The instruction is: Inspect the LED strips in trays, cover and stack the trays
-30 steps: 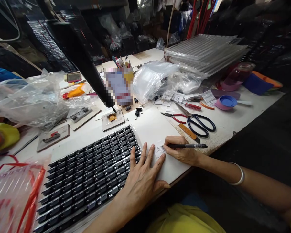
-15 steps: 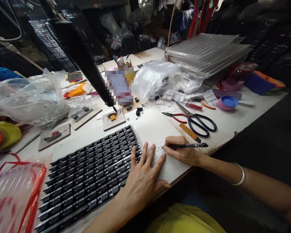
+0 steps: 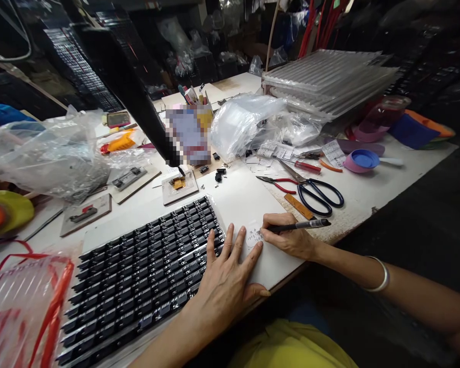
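Right hand (image 3: 287, 237) pinches a black pen (image 3: 297, 225), tip on a small label (image 3: 253, 238); left hand (image 3: 226, 278), fingers spread, lies flat beside the chip tray (image 3: 138, 276).

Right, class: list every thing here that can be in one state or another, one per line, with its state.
Left hand: flat, fingers spread, pressing on the white board.
Right hand: gripping a black pen, tip on the small label.
Scissors: lying almost shut.
Red-handled pliers: lying, handles apart.
Tray of black chips: rows filled.
Blue lid: lying flat.
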A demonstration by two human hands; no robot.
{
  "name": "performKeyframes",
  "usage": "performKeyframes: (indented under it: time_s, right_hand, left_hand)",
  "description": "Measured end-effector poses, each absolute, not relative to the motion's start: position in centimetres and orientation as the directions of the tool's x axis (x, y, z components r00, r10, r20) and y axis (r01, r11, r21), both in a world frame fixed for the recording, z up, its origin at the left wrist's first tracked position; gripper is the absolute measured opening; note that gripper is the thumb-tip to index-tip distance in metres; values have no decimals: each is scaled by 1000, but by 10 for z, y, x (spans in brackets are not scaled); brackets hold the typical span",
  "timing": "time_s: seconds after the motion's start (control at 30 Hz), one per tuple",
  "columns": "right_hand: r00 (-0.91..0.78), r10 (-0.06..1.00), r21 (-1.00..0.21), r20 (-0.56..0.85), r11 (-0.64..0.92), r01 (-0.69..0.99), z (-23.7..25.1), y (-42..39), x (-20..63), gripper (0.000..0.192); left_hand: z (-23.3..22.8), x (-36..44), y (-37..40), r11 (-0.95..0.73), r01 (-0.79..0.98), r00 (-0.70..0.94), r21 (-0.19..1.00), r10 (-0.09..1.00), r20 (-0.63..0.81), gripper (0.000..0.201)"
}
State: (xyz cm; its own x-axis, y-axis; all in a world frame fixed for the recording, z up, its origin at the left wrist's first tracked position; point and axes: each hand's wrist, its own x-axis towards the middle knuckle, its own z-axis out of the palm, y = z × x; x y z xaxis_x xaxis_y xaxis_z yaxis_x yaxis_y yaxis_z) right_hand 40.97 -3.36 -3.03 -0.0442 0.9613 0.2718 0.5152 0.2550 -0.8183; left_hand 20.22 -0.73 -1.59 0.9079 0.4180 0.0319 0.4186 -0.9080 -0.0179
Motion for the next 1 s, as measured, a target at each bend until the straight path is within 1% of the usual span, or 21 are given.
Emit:
performKeyframes:
  time_s: [0.2, 0.43, 0.57, 0.67, 0.77, 0.83, 0.87, 0.93, 1.0]
  right_hand:
    - [-46, 964, -822, 263, 249, 513, -30, -33, 410, 19]
    - [-25, 956, -782, 291, 253, 569, -28, -34, 411, 20]
    - [97, 924, -786, 370, 256, 563, -29, -35, 410, 15]
    - [189, 910, -834, 368, 234, 499, -31, -34, 409, 5]
    - [272, 890, -851, 367, 202, 485, -32, -30, 412, 15]
    - [291, 898, -796, 330, 99, 597, -32, -25, 418, 22]
    - [286, 912, -739, 294, 28, 673, -31, -22, 421, 28]
    - [255, 946, -588, 201, -92, 803, -29, -15, 427, 37]
    - [220, 965, -483, 139, -128, 866, -27, -9, 429, 39]
  left_hand:
    - [-15, 203, -7, -903, 429, 903, -17, 429, 21, 73]
    - [-15, 202, -7, -899, 439, 898, -2, 439, 14, 72]
    - [-16, 202, -6, -899, 438, 898, 12, 439, 21, 69]
    - [-16, 202, -6, -901, 434, 901, 17, 434, 17, 70]
    - [-16, 201, -5, -901, 433, 901, 18, 433, 22, 70]
    - [-15, 200, -6, -899, 438, 898, 17, 438, 37, 71]
    - [-14, 200, -6, -898, 439, 897, 16, 440, 43, 70]
    - [-13, 201, -7, -899, 438, 898, 17, 438, 45, 68]
    - [-11, 203, -8, -900, 435, 899, 28, 436, 37, 65]
